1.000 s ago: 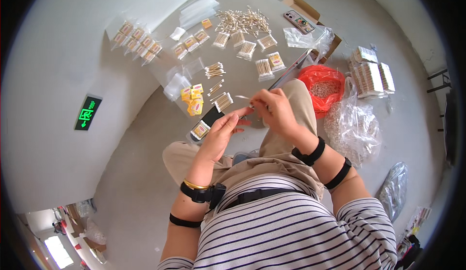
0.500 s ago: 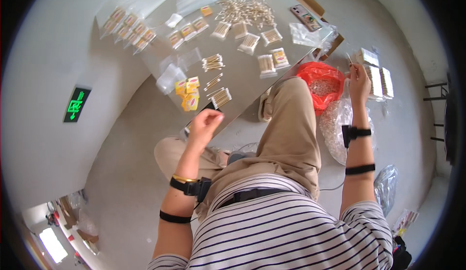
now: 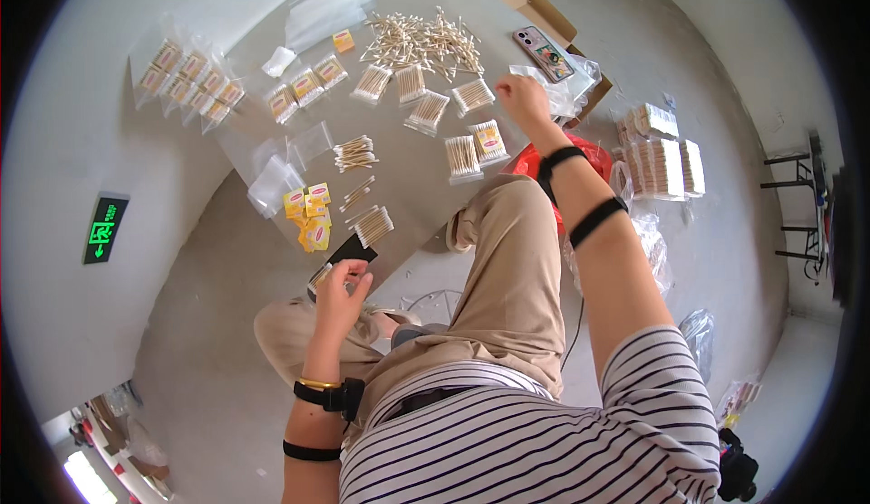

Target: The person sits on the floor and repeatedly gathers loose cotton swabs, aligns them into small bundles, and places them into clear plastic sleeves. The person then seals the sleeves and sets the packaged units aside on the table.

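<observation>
Low at the near corner of the table, left grip with thumb and fingers half curled, right by a clear packet of cotton swabs at the lower end of a black pad. Packet partly hidden behind the fingers; cannot tell whether grasping it or just beside it. Over the right edge of the table, right grip with fingers folded inward, near a clear swab packet and just below a phone in a patterned case — cannot tell whether clenched around anything.

Just above the black pad, a neat row of swabs, then a few loose swabs and a crossed bundle. To the left of these, yellow cards in a small pile, with clear bags behind. Farther up, a big scattered heap of swabs, with more filled packets below it and three labelled packets in a row to its left. Beyond the right forearm, partly covered — a red bag and stacked packets on the floor.
</observation>
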`<action>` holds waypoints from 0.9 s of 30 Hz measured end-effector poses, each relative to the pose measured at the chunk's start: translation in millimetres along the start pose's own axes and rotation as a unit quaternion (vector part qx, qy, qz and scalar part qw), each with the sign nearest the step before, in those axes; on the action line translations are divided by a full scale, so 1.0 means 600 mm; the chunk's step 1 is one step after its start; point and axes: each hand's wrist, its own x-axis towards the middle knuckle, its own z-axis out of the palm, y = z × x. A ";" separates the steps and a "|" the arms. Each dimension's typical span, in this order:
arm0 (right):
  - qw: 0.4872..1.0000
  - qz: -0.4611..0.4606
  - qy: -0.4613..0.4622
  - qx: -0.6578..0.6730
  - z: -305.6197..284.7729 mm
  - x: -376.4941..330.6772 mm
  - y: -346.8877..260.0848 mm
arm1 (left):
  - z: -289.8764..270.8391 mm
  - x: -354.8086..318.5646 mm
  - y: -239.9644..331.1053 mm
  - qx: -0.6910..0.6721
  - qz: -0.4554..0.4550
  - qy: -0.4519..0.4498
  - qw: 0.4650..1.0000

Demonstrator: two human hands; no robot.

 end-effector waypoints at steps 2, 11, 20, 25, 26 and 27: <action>0.998 -0.056 0.012 -0.031 0.050 0.051 -0.014 | 0.001 -0.014 -0.030 0.002 -0.020 0.002 1.000; 0.979 -0.047 -0.064 -0.185 0.126 0.133 -0.042 | -0.020 -0.037 -0.063 -0.008 -0.032 0.034 0.999; 0.970 -0.047 0.085 0.221 0.068 0.099 -0.134 | 0.023 0.100 -0.034 0.196 0.088 0.117 0.970; 0.949 -0.083 -0.095 0.288 0.059 -0.036 -0.266 | 0.039 0.118 -0.051 0.256 0.075 0.104 0.958; 0.943 -0.108 -0.147 0.279 0.062 -0.069 -0.285 | 0.042 0.117 -0.055 0.259 0.070 0.098 0.958; 0.939 -0.167 -0.159 0.257 0.071 -0.099 -0.300 | 0.044 0.115 -0.058 0.256 0.060 0.094 0.960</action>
